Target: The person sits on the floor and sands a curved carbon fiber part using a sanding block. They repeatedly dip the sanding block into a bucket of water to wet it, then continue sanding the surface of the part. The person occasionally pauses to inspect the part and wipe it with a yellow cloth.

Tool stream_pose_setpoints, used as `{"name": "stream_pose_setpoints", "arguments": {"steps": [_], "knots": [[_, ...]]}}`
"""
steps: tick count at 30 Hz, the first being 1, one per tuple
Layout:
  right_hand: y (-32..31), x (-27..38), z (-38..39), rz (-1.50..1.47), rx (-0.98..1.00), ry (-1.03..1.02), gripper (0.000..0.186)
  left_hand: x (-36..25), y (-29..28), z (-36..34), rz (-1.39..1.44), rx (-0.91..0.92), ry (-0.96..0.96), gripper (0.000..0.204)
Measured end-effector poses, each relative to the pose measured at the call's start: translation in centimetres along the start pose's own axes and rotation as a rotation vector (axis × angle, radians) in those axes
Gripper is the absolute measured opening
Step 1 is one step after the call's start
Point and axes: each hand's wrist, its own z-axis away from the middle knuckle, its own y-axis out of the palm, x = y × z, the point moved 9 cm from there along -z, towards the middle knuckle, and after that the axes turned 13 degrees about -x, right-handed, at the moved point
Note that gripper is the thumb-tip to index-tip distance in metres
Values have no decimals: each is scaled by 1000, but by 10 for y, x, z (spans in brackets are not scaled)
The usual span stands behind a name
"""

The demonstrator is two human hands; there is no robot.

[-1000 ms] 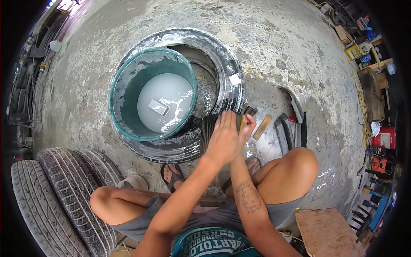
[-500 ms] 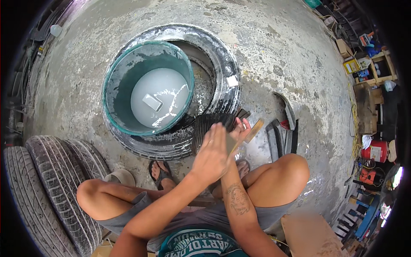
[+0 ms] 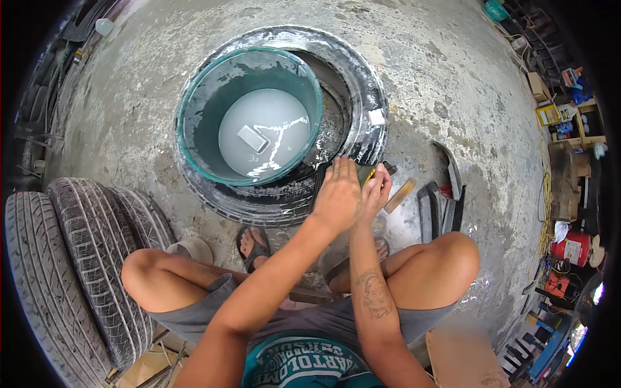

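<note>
hands shifted onto wet black tyre

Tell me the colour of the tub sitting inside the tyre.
Teal green tub, holding milky white water; seen in the head view.

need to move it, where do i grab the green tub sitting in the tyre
Grip the tub by its rim, one hand on each opposite side, coming down from above. It stands upright inside the tyre, so the walls are hemmed in low down and only the rim stands clear. It holds milky water, so I would lift it level.
</note>
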Motion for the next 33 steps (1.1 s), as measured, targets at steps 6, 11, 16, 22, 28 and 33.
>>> {"name": "stream_pose_setpoints", "arguments": {"steps": [6,11,16,22,28,33], "knots": [[0,19,-8,110,39,-131,29,-10,-47,69,70,-75,82,64],[11,13,9,42,52,-35,26,49,-15,3,215,91,-205,63],[2,26,-2,63,29,-91,26,3,-49,80,147,-14,-33,69],[8,9,3,-23,69,4,22,43,-23,32,169,-69,-169,68],[2,26,4,49,16,-44,22,9,-43,75,190,-148,-128,66],[14,18,15,34,76,5,25,52,-23,25,236,-165,-202,63]]}}
